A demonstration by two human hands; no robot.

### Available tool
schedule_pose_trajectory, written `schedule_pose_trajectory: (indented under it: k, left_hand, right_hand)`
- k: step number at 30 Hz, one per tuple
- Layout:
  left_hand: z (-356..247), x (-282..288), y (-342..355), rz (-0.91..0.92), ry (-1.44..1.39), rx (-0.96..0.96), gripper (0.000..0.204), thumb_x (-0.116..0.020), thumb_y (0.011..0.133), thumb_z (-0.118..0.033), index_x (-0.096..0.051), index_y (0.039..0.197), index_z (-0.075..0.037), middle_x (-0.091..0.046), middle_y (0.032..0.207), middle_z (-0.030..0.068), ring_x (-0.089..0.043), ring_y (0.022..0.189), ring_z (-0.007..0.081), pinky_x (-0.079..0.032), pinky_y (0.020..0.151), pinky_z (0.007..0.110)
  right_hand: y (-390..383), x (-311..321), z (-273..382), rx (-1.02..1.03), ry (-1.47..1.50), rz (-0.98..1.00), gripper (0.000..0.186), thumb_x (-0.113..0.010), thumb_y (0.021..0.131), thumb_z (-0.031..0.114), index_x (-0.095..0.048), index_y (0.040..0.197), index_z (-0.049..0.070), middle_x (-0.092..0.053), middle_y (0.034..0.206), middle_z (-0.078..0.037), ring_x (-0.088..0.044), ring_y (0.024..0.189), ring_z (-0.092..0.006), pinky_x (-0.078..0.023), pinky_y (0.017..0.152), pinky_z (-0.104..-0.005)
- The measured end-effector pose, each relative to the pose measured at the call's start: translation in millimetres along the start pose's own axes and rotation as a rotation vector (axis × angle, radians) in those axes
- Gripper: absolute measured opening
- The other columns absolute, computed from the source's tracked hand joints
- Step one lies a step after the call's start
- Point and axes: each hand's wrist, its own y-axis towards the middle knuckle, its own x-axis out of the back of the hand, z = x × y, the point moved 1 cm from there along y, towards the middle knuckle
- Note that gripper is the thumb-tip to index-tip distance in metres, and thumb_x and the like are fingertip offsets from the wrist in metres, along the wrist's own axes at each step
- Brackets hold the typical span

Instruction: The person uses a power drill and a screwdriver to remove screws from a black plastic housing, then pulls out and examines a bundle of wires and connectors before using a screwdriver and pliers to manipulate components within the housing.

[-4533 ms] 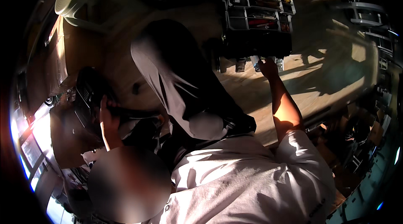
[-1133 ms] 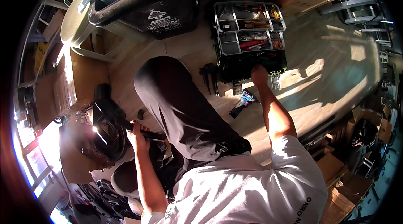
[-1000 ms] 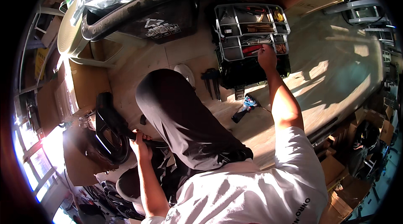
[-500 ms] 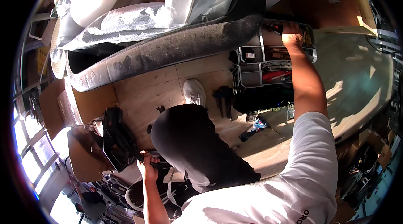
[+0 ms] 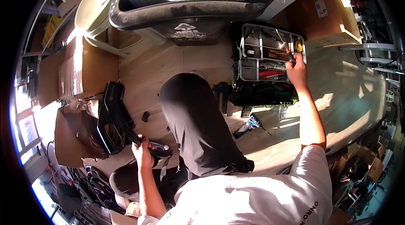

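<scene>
- My right grip (image 5: 297, 65) is closed round the handle of a red and black screwdriver (image 5: 291, 57), and its thin metal end points up and away from my fingers
- I think I hold it by the fat end because that part is easy to squeeze
- Just past my right grip is the open tool box (image 5: 249, 73), split into little rooms, I guess so small things do not get mixed up
- A red tool (image 5: 270, 74) lies in one room, to the left of my right grip and a bit nearer to me
- My left grip (image 5: 143, 147) is wrapped round the bar of a black frame (image 5: 119, 115), and the big part sticks out ahead and to the left, so I think my hold helps keep it steady
- A blue and black drill (image 5: 249, 124) lies on the floor between my two grips, nearer the right one
- Ahead of both grips, the black bin (image 5: 190, 12) has white writing and a sign made of arrows
- Beyond my right grip, the brown box (image 5: 303, 20) has a white label, too small to read
</scene>
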Motion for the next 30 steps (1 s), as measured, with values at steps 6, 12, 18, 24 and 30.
schedule_pose_trajectory:
  k: [6, 12, 18, 24, 30]
  left_hand:
    - [-18.0, 39.1, -42.1, 0.030, -0.050, -0.081, 0.015, -0.061, 0.086, 0.000, -0.054, 0.098, -0.004, -0.051, 0.072, 0.0037, -0.050, 0.059, 0.0124, -0.048, 0.054, 0.030]
    - [-19.6, 83.0, -57.5, 0.058, -0.099, -0.160, 0.012, -0.059, 0.085, -0.001, -0.054, 0.095, -0.004, -0.051, 0.069, 0.0042, -0.051, 0.056, 0.0142, -0.047, 0.055, 0.031]
    - [-20.4, 103.5, -59.4, 0.068, -0.200, -0.223, 0.010, -0.059, 0.084, -0.004, -0.053, 0.092, -0.003, -0.052, 0.069, 0.0052, -0.053, 0.056, 0.0163, -0.046, 0.053, 0.032]
    - [-16.5, 113.1, -56.2, 0.054, -0.238, -0.205, 0.010, -0.059, 0.083, -0.006, -0.051, 0.090, -0.004, -0.053, 0.069, 0.0051, -0.053, 0.056, 0.0159, -0.046, 0.052, 0.031]
    - [-17.7, 113.0, -57.0, 0.066, -0.235, -0.210, 0.011, -0.060, 0.083, -0.006, -0.051, 0.089, -0.004, -0.053, 0.068, 0.0045, -0.053, 0.055, 0.0156, -0.046, 0.052, 0.030]
  right_hand:
    - [-163.2, 72.6, 183.7, 0.318, 0.568, 0.223, 0.024, -0.059, 0.096, 0.013, -0.058, 0.115, -0.001, -0.065, 0.080, -0.006, -0.059, 0.068, -0.0140, -0.048, 0.062, -0.0329]
    - [-276.9, 72.2, 364.5, 0.874, 0.447, 0.456, 0.036, -0.065, 0.091, 0.009, -0.061, 0.126, 0.001, -0.069, 0.098, -0.016, -0.069, 0.083, -0.0317, -0.056, 0.074, -0.0360]
    - [-343.5, 15.5, 427.9, 0.925, 0.403, 0.446, 0.042, -0.065, 0.088, 0.006, -0.062, 0.129, 0.010, -0.066, 0.090, -0.010, -0.068, 0.073, -0.0298, -0.056, 0.065, -0.0378]
    - [-366.0, -6.8, 445.9, 0.959, 0.313, 0.411, 0.042, -0.066, 0.088, 0.008, -0.063, 0.130, 0.013, -0.062, 0.083, -0.009, -0.066, 0.064, -0.0283, -0.056, 0.058, -0.0397]
    - [-370.0, -20.4, 457.7, 0.922, 0.299, 0.416, 0.042, -0.067, 0.088, 0.009, -0.063, 0.130, 0.015, -0.063, 0.083, -0.010, -0.066, 0.064, -0.0304, -0.057, 0.058, -0.0410]
